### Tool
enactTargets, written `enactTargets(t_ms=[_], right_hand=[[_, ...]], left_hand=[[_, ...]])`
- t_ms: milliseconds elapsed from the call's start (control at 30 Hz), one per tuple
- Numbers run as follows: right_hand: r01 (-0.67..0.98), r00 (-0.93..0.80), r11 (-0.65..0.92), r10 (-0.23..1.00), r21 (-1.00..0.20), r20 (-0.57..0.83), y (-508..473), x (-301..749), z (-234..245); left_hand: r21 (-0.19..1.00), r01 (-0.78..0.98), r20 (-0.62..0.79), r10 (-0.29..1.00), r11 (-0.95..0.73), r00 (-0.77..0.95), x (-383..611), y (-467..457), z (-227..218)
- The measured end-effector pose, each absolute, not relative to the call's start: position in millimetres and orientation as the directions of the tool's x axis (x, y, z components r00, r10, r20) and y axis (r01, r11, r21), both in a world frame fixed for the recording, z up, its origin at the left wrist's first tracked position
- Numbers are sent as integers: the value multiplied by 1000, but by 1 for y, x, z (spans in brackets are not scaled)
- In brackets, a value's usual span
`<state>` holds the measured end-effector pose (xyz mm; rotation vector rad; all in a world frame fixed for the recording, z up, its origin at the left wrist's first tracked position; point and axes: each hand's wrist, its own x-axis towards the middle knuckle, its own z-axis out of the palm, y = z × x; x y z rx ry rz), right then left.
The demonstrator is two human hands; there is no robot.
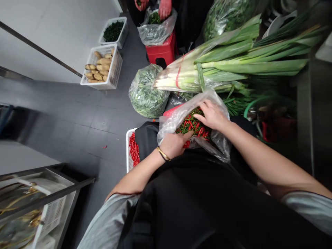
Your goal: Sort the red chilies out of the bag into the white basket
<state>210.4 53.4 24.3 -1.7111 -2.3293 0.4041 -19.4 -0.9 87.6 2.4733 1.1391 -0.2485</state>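
A clear plastic bag (pixel 171 121) in my lap stands with its mouth spread, showing red chili peppers (pixel 193 121) with green stems. At the bag's near left edge is my left hand (pixel 175 144), its fingers curled and the index finger resting over the chilies. Red chili shows at those fingers, so the hand appears closed on some. My right hand (pixel 212 116) reaches in from the right with thumb and fingers apart, touching the chilies and the far inner side of the bag. Left of my knee, a white basket (pixel 128 152) contains loose red chilies, partly hidden by my leg.
Ahead lie a large bundle of leeks (pixel 186 71) and a bagged leafy vegetable (pixel 149 91). A co-worker's hands (pixel 165 8) are at another bag on a red stool (pixel 162 50). Crates of ginger-like roots (pixel 100 71) and dark greens (pixel 113 31) stand left; a metal rack (pixel 75 188) is lower left.
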Motion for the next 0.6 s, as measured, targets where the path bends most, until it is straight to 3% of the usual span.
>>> enactTargets(t_ms=[100,200,300,367,433,600], right_hand=[[858,-433,393,900,-329,-52,23,222,41],[836,-546,469,754,-284,-365,-18,221,41],[870,-480,442,656,-219,-582,-50,217,36],[891,-434,419,679,-172,-592,-61,215,36],[903,-408,409,713,-135,-570,-62,216,40],[935,-333,354,859,-19,-389,-31,224,48]], left_hand=[[189,751,-501,595,-633,628,-6,5,57],[106,784,-550,620,-612,559,-2,23,40],[28,819,-554,673,-573,489,-1,41,41],[4,835,-517,714,-550,473,-1,43,46],[53,810,-498,688,-584,528,0,35,51],[324,585,-617,302,-744,726,1,-12,49]])
